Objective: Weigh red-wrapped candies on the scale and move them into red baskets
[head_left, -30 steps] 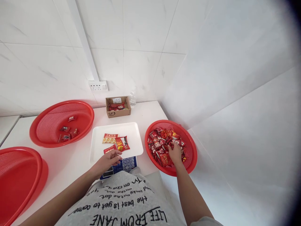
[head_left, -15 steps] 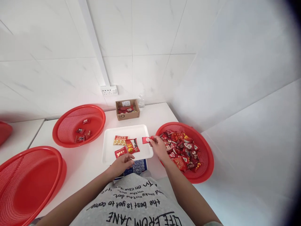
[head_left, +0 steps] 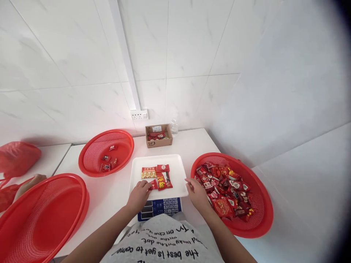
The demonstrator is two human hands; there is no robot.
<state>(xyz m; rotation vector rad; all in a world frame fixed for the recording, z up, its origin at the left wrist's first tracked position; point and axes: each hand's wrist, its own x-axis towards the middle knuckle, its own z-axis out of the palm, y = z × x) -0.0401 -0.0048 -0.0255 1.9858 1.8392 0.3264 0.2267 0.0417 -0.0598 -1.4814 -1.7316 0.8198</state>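
Note:
A white tray [head_left: 178, 171] sits on a scale with a blue keypad [head_left: 161, 210]. In it lie a yellow-and-red packet [head_left: 148, 172], a small red packet [head_left: 163, 168] and a larger red-and-yellow packet [head_left: 164, 180]. My left hand [head_left: 139, 195] is over the tray's near left part, its fingers closed on another small red packet [head_left: 154, 185] and covering part of it. My right hand [head_left: 196, 193] hovers by the tray's right edge, fingers apart, holding nothing. Beside it stands a red basket [head_left: 260, 215] full of wrapped snack packets [head_left: 223, 206].
A red basket [head_left: 90, 146] with a few packets stands back left; another red basket [head_left: 63, 215] is front left. A cardboard box [head_left: 159, 142] and a clear plastic bottle [head_left: 174, 128] are near the wall. Far left, another person's hand [head_left: 30, 186] is beside a red plastic bag [head_left: 19, 157].
The small red packet from my right hand now lies at the tray's back, and that hand has drawn back empty. My left hand has moved onto the near red packet. The view has shifted left.

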